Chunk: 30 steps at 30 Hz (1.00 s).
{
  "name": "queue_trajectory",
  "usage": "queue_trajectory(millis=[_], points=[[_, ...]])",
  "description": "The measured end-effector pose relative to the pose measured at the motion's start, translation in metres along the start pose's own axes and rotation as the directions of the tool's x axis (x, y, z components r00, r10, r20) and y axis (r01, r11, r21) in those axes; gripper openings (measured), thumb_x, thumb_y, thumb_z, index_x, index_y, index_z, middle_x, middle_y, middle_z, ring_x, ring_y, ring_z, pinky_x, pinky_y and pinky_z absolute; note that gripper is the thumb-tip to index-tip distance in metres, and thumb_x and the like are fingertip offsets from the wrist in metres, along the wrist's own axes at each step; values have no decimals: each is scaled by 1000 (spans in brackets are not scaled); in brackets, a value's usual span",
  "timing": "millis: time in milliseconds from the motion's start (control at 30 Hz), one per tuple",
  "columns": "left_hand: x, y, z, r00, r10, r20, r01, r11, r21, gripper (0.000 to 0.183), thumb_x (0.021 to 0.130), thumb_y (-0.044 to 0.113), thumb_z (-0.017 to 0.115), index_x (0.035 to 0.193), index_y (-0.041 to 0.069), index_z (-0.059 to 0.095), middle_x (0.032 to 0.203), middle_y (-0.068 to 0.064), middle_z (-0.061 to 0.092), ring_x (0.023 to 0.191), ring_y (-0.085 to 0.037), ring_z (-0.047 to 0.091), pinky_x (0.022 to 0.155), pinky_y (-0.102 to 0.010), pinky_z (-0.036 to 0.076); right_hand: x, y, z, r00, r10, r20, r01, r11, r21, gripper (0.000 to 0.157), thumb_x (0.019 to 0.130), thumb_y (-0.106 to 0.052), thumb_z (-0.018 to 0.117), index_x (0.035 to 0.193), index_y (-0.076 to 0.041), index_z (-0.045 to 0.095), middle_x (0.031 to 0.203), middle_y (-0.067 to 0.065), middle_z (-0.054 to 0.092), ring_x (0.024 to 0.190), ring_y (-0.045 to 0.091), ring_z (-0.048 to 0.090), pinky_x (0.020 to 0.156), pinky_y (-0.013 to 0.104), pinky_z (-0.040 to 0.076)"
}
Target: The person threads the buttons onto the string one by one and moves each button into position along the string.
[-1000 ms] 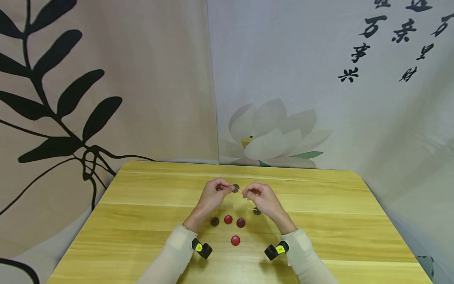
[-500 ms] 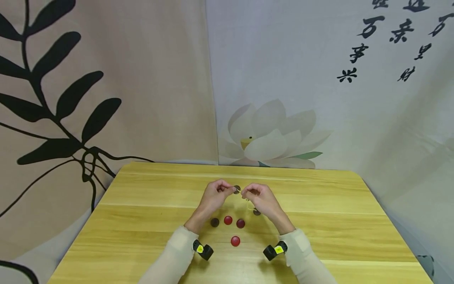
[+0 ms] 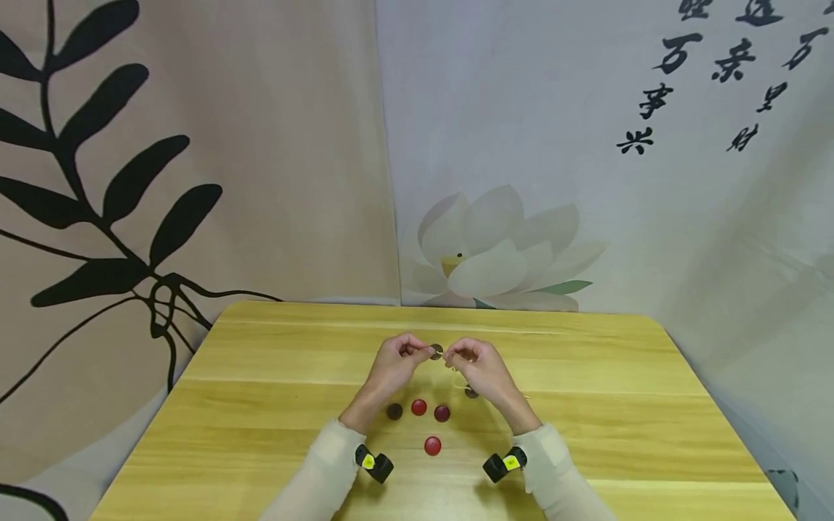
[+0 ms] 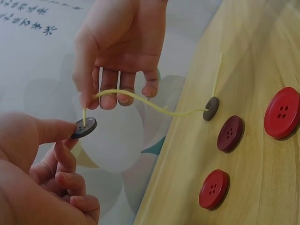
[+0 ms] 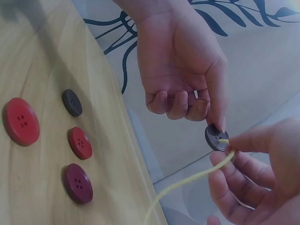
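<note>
Above the far tabletop (image 3: 586, 362), the left hand (image 3: 394, 363) pinches a dark four-hole button (image 4: 89, 130), the right hand (image 3: 483, 367) yellow cord (image 4: 176, 114) at its hole — both just drawn closer, seemingly mid-threading.

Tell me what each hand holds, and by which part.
The left hand pinches a dark button by its rim; the right hand pinches yellow string near where it meets that button.

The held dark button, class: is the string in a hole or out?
In: the yellow string enters one hole of the held dark button.
</note>
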<state>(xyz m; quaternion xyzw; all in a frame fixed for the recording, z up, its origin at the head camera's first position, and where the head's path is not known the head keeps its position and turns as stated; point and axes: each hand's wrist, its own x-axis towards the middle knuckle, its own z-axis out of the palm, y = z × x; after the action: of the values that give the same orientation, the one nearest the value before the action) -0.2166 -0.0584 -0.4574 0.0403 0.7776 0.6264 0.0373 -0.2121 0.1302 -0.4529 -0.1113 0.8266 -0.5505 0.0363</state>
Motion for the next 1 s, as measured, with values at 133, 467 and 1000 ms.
queue_trajectory(millis=[133, 467, 1000], points=[[0, 1, -1, 1000, 1, -4, -1, 1000, -10, 13, 92, 21, 71, 92, 8, 69, 79, 0, 56, 66, -14, 46, 57, -23, 37, 0, -2, 2, 999, -32, -29, 30, 999, -39, 11, 94, -6, 61, 92, -10, 71, 88, 8, 71, 85, 30, 63, 68, 31, 48], [0, -4, 0, 1000, 3, -5, -4, 999, -53, 11, 92, 18, 71, 90, 7, 68, 76, 0, 54, 65, -14, 45, 55, -22, 35, -4, -5, 10, 992, -90, -91, 82, 992, -93, 6, 91, -8, 68, 87, -12, 71, 79, -3, 68, 77, 14, 60, 71, 33, 49], [-3, -3, 5, 1000, 8, -5, -8, 999, -49, 13, 92, 17, 70, 90, 5, 68, 76, 0, 53, 64, -13, 43, 54, -21, 34, -6, -6, 14, 982, -122, -142, 102, 985, -138, 8, 88, -6, 70, 84, -13, 70, 76, -4, 64, 78, 14, 59, 72, 33, 45]])
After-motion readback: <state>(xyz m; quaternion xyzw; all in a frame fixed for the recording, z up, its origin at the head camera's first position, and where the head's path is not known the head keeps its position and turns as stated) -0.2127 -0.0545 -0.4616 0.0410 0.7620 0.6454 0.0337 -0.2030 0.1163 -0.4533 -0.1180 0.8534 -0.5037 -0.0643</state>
